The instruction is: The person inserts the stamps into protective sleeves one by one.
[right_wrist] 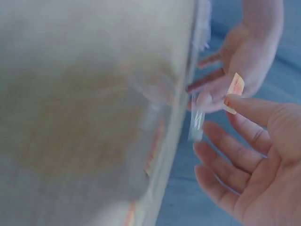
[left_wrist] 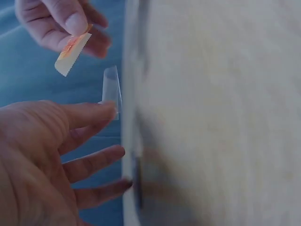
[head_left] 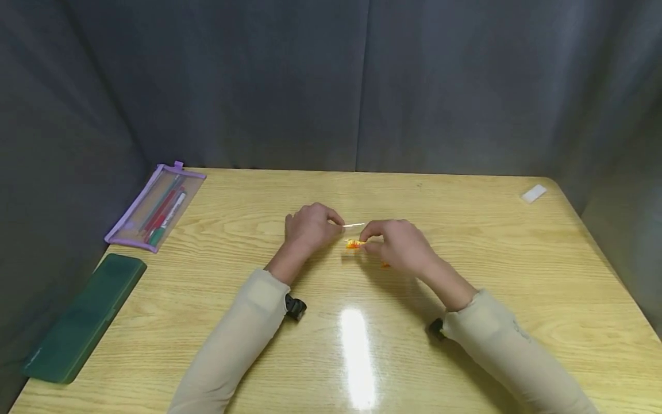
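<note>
While the left hand [head_left: 312, 227] pinched a strip [head_left: 354, 225], the right hand [head_left: 400, 244] a packet [head_left: 354, 244], an orange piece [head_left: 385, 265] lay unlifted toward the bench's [head_left: 517, 241] far edge.

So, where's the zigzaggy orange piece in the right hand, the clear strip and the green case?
Orange piece [left_wrist: 74, 52], left wrist view: middle of its visible face.
Clear strip [left_wrist: 111, 85], left wrist view: its uncovered part.
Green case [head_left: 85, 319], head view: middle of its top.
</note>
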Available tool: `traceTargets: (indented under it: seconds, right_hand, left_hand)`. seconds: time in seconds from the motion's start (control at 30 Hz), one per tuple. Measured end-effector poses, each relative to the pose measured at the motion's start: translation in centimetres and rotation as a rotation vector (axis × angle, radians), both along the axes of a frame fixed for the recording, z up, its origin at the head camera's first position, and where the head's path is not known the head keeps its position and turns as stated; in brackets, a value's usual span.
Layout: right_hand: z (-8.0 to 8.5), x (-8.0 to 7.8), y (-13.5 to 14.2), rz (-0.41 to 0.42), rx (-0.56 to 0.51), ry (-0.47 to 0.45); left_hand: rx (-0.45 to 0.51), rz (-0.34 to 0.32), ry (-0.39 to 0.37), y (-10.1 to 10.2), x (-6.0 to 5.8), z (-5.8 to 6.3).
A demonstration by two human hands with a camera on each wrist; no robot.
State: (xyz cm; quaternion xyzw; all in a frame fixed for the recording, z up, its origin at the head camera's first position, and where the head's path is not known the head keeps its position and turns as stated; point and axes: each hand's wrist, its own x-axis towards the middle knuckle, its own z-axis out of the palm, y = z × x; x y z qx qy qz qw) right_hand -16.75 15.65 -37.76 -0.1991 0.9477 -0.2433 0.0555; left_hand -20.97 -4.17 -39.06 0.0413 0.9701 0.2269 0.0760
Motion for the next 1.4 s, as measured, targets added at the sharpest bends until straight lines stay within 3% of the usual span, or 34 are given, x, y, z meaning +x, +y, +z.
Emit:
traceTargets:
  seconds: [0.17, 0.3, 0.47, 0.67, 0.8, 1.17, 1.4]
  right_hand:
    - [0.9, -0.6, 1.5, -0.058, -0.167, -0.058]
    - [0.9, -1.3, 2.9, -0.118, -0.286, -0.122]
    - [0.2, -2.2, 4.0, -0.202, -0.450, -0.264]
    - [-0.4, -3.1, 4.6, -0.263, -0.664, -0.324]
    - [-0.4, -3.3, 4.8, -0.263, -0.729, -0.327]
    - [-1.1, -4.2, 4.7, -0.265, -0.725, -0.356]
    - [-0.5, -4.8, 4.5, -0.268, -0.732, -0.401]
  left_hand:
    - [0.144, 0.036, -0.010, -0.3, 0.3, 1.3]
    - [0.398, 0.056, -0.043, -0.3, 0.4, 1.9]
    - [0.750, 0.069, -0.120, -0.2, 0.5, 1.7]
    - [0.964, 0.075, -0.168, -0.6, 0.2, 0.8]
    - [1.014, 0.061, -0.194, -0.9, 0.0, 0.4]
    - [0.938, 0.110, -0.281, -0.9, -1.2, -0.5]
    - [0.937, 0.096, -0.308, -1.1, -1.8, -0.7]
